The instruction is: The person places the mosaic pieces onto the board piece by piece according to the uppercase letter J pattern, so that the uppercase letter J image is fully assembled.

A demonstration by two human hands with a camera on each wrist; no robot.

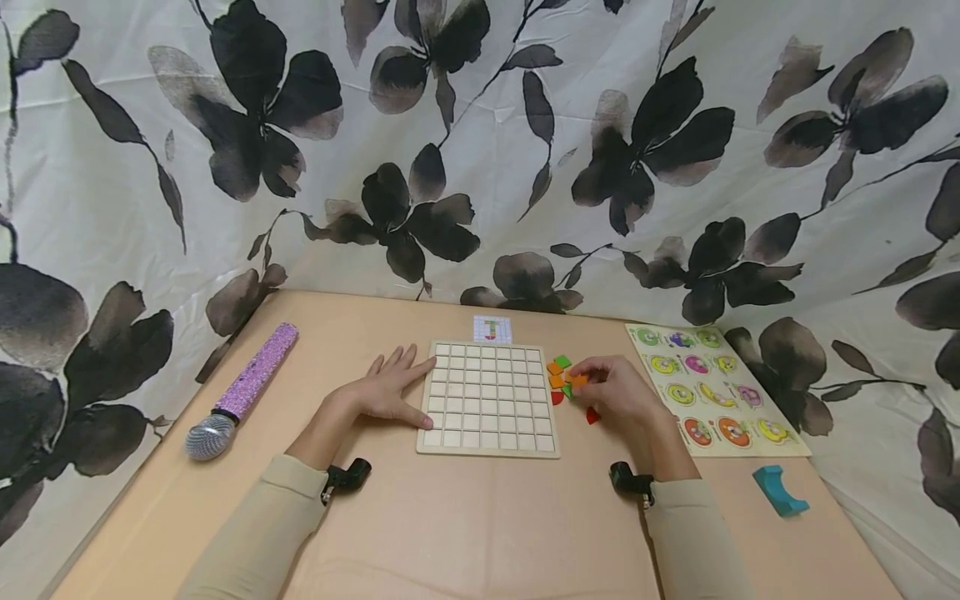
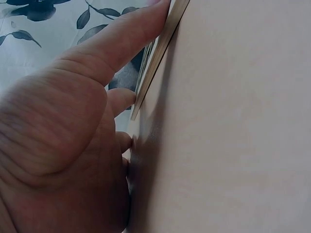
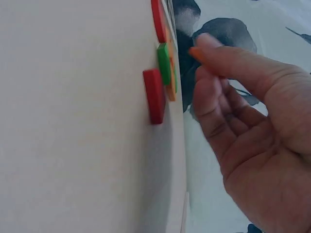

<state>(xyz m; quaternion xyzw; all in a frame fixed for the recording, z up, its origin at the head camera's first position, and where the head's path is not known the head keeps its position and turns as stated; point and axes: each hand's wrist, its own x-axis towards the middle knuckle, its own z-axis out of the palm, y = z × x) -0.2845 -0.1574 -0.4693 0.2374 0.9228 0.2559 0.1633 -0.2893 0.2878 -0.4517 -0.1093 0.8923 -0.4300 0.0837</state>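
A pale wooden board (image 1: 487, 402) with a grid of square cells lies flat on the table. My left hand (image 1: 384, 393) rests at its left edge, fingers spread and thumb at the lower part of that edge. Beyond the board's right edge, my right hand (image 1: 626, 393) pinches a small orange tile (image 3: 196, 55) between thumb and fingertips, lifted off the table. Several loose tiles lie beneath and beside it, among them a green tile (image 1: 562, 361), an orange tile (image 1: 554, 368) and a red tile (image 1: 593, 415). The right wrist view shows another green tile (image 3: 164, 63) standing out near a red tile (image 3: 154, 97).
A small printed card (image 1: 492, 328) with a coloured pattern lies behind the board. To the left is a glittery pink microphone (image 1: 255, 379). A sheet of cartoon fruit pictures (image 1: 716, 379) lies to the right, with a teal curved block (image 1: 778, 490) nearer. Flowered cloth hangs behind the table.
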